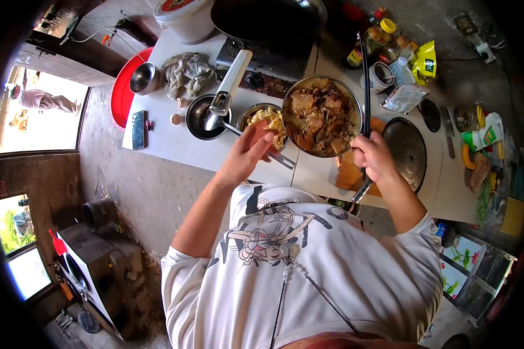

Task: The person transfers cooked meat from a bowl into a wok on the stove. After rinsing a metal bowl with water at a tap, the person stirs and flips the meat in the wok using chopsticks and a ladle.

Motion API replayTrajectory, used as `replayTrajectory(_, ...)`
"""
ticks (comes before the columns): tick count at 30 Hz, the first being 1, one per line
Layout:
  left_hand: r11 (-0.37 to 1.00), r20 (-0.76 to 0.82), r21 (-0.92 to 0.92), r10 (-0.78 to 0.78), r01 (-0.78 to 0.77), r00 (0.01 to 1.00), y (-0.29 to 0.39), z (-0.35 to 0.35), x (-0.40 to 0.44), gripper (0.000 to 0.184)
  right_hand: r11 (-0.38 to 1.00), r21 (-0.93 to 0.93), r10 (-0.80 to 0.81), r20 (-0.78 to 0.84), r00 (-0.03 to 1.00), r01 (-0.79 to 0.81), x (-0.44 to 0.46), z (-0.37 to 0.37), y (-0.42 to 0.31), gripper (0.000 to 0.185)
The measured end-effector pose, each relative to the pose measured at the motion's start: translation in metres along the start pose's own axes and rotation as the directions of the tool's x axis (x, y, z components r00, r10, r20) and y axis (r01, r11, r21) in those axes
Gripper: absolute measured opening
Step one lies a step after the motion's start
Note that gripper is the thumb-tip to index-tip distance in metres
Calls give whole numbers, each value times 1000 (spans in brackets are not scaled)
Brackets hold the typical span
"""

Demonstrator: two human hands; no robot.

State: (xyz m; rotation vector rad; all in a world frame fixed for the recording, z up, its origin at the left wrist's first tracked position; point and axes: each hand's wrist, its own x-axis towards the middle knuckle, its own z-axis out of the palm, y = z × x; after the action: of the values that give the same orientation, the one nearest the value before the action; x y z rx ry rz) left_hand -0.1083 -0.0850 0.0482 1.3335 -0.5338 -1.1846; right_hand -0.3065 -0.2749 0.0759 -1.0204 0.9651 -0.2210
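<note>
A round metal bowl of browned meat pieces (323, 116) is in front of me, right of centre. My right hand (374, 156) is closed at its lower right rim. A long, thin black strip (365, 75) runs past that hand; whether the fingers also hold it is hidden. My left hand (249, 148) has its fingers apart, over a smaller metal bowl of pale yellow chopped pieces (266, 116), partly covering it. Beneath that hand passes the handle of a metal ladle (214, 121), which rests in a dark pot (202, 129) with a white grip (232, 81).
A black wok (268, 20) sits on the stove (262, 70) at the back. Bottles and jars (384, 35), a yellow packet (425, 61), a cutting board (346, 174), a large round lid (406, 154) and a knife (448, 132) are rightward. A grey cloth (186, 72) lies left.
</note>
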Motion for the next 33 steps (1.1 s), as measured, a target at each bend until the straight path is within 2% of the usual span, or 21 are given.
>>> replayTrajectory(1,1000,2,4,6,-6,1000,15,1,3,57,1000,2,-7,1,1000,7,-3,1,-5,19)
replayTrajectory(3,990,83,110,-99,90,992,40,-3,6,66,999,-33,-4,14,1000,4,-10,7,-12,19)
replayTrajectory(6,978,109,183,-117,96,987,64,-8,15,67,999,-29,-16,70,997,18,-19,12,-23,19)
replayTrajectory(8,977,251,-52,-187,206,950,74,-23,28,72,999,-38,-24,70,997,27,-24,20,-32,20)
replayTrajectory(10,954,360,-132,-206,268,910,91,-42,38,68,999,-35,-28,87,996,31,-26,41,-42,19)
replayTrajectory(12,936,487,-151,-209,318,848,103,-49,43,59,997,-37,-63,86,994,67,-34,52,-46,18)
replayTrajectory(15,912,559,-186,-208,366,803,128,-68,46,58,996,-21,-83,89,993,85,-30,83,-55,17)
replayTrajectory(17,923,598,-180,-171,339,783,130,-89,60,60,998,27,-52,130,990,49,-16,95,-57,15)
replayTrajectory(19,927,620,-189,-143,323,771,137,-96,70,59,999,43,-31,127,991,26,1,100,-64,16)
replayTrajectory(21,940,489,-167,-184,298,853,151,-106,76,56,998,62,-11,99,995,4,23,109,-71,13)
replayTrajectory(22,919,479,-232,-179,320,859,150,-112,89,52,999,34,-5,183,983,-2,32,111,-78,12)
replayTrajectory(24,903,408,-245,-233,352,883,161,-129,115,49,985,-54,-162,77,984,166,42,126,-96,20)
replayTrajectory(25,943,310,-181,-215,280,926,170,-136,126,46,963,-133,-231,32,972,233,47,125,-101,23)
replayTrajectory(26,966,272,-142,-174,218,946,180,-141,135,42,931,-213,-304,-6,953,296,51,122,-106,28)
replayTrajectory(27,974,217,-115,-165,193,962,186,-146,149,37,876,-382,-321,-6,947,295,54,116,-111,31)
replayTrajectory(28,982,159,-88,-154,169,975,188,-152,164,32,761,-524,-427,40,903,383,56,112,-117,35)
replayTrajectory(30,987,129,-50,-146,153,981,190,-168,197,28,538,-761,-447,108,888,363,47,110,-135,35)
replayTrajectory(31,989,99,-18,-144,146,985,192,-172,207,24,368,-867,-557,84,826,336,41,115,-142,32)
replayTrajectory(32,990,100,-8,-137,139,985,193,-177,216,24,370,-864,-566,82,820,342,30,123,-153,32)
replayTrajectory(33,992,88,26,-126,124,988,196,-179,223,22,226,-940,-530,99,842,254,14,138,-170,30)
